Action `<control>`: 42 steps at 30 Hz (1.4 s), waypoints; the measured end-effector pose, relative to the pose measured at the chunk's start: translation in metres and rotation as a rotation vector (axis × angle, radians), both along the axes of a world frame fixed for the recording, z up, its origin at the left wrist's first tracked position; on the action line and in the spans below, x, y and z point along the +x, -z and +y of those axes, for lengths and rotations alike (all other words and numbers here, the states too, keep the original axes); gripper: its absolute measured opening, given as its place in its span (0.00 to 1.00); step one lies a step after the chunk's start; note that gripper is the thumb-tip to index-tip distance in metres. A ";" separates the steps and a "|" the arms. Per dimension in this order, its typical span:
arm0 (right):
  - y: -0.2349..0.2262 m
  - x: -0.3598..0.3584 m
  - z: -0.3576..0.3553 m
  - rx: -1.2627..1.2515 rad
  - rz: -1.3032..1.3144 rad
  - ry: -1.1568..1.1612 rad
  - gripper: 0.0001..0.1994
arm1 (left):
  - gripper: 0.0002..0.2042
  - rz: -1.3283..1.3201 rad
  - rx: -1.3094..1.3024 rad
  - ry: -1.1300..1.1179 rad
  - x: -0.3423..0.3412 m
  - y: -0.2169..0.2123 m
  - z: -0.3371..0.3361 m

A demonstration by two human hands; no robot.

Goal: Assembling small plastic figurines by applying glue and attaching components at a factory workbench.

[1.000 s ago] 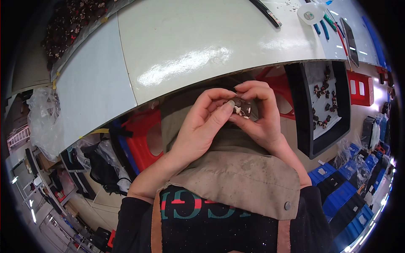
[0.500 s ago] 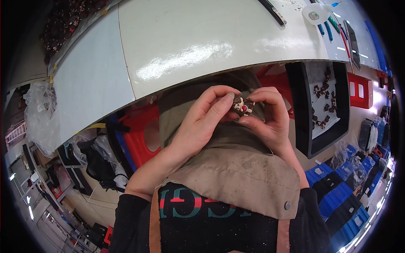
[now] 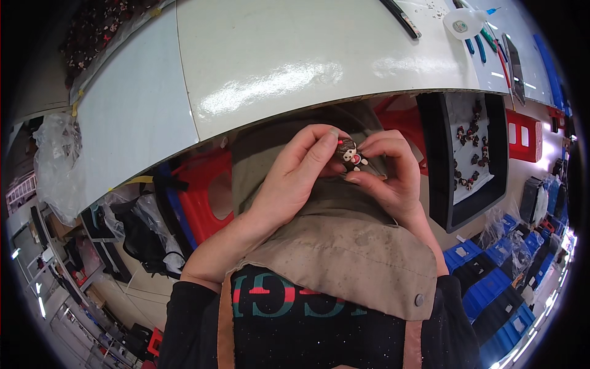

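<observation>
1. Nearest to the body was the brown apron. A thing that slipped could land on its cloth – or roll off it and be lost below.
2. Above the apron, the small brown-haired figurine was between the two hands, tilted, with its face upward. The left hand was closed on its head side, with thumb and fingers. The right hand was curled at the other side; whether its thumb also pressed the figurine, I could not tell.
3. With such a small thing, a loose pinch could let it turn or drop, and a too strong pinch could perhaps mark its surface.
4. Just beyond the hands was the curved front edge of the white table. If the hands rose carelessly, knuckles or figurine could knock against it.
5. To the right, the black tray held similar figurines on a white liner. A swinging right elbow could bump it and make them mix.
6. Farther, the squeeze bottle lay near the pliers – a knock could make it leak.
</observation>
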State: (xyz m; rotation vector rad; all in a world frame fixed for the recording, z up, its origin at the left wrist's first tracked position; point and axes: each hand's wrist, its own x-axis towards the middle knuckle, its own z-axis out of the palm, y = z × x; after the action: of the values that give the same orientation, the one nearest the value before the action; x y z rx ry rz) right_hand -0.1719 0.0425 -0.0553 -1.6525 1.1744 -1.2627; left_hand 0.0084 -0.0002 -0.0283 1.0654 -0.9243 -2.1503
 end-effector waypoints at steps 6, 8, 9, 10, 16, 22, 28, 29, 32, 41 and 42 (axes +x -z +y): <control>0.002 0.000 0.001 0.023 -0.033 -0.022 0.21 | 0.17 0.002 -0.016 0.001 0.000 0.002 0.001; 0.004 0.000 0.001 0.031 -0.043 -0.023 0.20 | 0.17 0.004 -0.020 0.000 0.001 0.003 0.001; 0.004 -0.001 0.001 0.039 -0.053 -0.023 0.20 | 0.17 0.006 -0.018 0.001 0.001 0.003 0.000; 0.004 -0.001 0.000 0.038 -0.052 -0.022 0.20 | 0.17 0.009 -0.017 0.002 0.000 0.003 -0.001; 0.003 -0.004 -0.005 0.054 -0.106 -0.026 0.18 | 0.18 0.017 -0.037 0.018 0.001 0.001 -0.007; 0.024 -0.073 0.003 0.174 -0.124 0.429 0.10 | 0.16 -0.006 -0.148 0.144 0.016 -0.008 -0.001; 0.113 -0.298 0.063 0.313 0.283 0.833 0.08 | 0.13 -0.108 -0.376 0.255 0.047 -0.064 -0.053; 0.119 -0.307 0.065 0.311 0.377 0.868 0.10 | 0.13 -0.217 -0.464 0.185 0.056 -0.084 -0.053; 0.143 -0.356 0.103 0.318 0.494 1.005 0.14 | 0.14 -0.355 -0.738 0.039 0.073 -0.092 -0.106; 0.117 -0.302 0.090 0.259 0.420 0.892 0.18 | 0.15 -1.555 -1.494 -0.259 0.105 -0.057 -0.253; 0.103 -0.285 0.084 0.270 0.355 0.906 0.13 | 0.16 -1.546 -1.450 -0.206 0.100 -0.050 -0.264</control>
State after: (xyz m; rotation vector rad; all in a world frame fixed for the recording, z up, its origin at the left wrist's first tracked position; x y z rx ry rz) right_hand -0.4566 0.1265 -0.1581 -1.1747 2.3625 -1.2351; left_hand 0.1088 -0.2647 0.0216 1.5577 -2.1827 0.2562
